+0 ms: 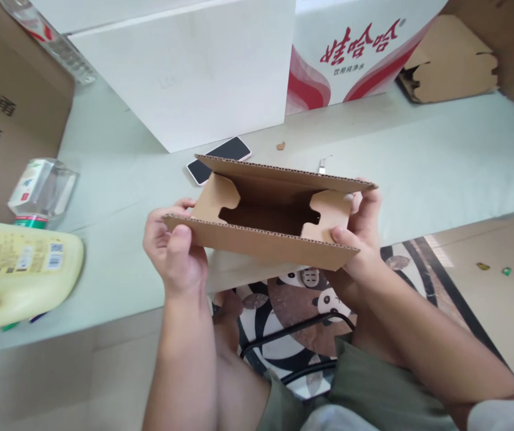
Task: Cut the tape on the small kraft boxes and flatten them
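Note:
A brown cardboard box (266, 242) is held up in front of me over the table's near edge, its mouth facing me. Its two long flaps stand outward, while the notched short side flaps fold partly in over the dark inside. My left hand (174, 251) grips the left end, thumb on the near long flap. At the right end, my right hand (360, 227) is closed on the box, thumb at the near flap and fingers behind the side. The box's underside is hidden.
A phone (221, 158), a small metal-and-white item (322, 166) and a cardboard scrap (281, 145) lie on the pale table (437, 161). White cartons (203, 72) stand behind. At left are a clear bottle (44, 188) and a yellow jug (23, 275); a folded cardboard box (452, 60) lies back right.

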{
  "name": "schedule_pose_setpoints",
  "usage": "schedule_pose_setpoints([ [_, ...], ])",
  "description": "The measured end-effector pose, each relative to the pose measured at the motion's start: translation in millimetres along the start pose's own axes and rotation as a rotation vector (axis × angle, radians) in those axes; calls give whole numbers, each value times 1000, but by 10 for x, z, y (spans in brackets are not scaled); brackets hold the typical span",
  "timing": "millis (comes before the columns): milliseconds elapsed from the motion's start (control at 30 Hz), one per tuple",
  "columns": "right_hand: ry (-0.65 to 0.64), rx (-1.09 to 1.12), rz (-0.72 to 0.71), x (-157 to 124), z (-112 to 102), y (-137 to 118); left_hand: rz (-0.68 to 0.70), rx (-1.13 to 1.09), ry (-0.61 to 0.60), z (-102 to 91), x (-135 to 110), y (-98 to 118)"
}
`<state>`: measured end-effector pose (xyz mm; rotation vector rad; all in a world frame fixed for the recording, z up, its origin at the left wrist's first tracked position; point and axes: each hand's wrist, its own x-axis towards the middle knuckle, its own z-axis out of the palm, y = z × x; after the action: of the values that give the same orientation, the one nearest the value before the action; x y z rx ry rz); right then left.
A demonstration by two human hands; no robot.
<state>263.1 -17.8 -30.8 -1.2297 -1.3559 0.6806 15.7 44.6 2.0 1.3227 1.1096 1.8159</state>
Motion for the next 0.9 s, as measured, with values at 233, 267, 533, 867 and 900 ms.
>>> schedule_pose_setpoints([
  [233, 19, 107, -110, 66, -25, 115, 16, -49, 0, -3, -42, -11],
  [267, 17, 134, -114, 75, -21, 135, -5, -40, 7, 4, -50, -21],
  [533, 42, 148, -31, 76, -15, 138, 11, 92, -68, -62, -47, -62],
  [867, 74, 77, -49, 37, -1, 182, -104, 154, -288, -170, 33, 13],
  [900, 77, 79, -57, 37, 0, 184, -93, 166, -284, -164, 32, 11],
])
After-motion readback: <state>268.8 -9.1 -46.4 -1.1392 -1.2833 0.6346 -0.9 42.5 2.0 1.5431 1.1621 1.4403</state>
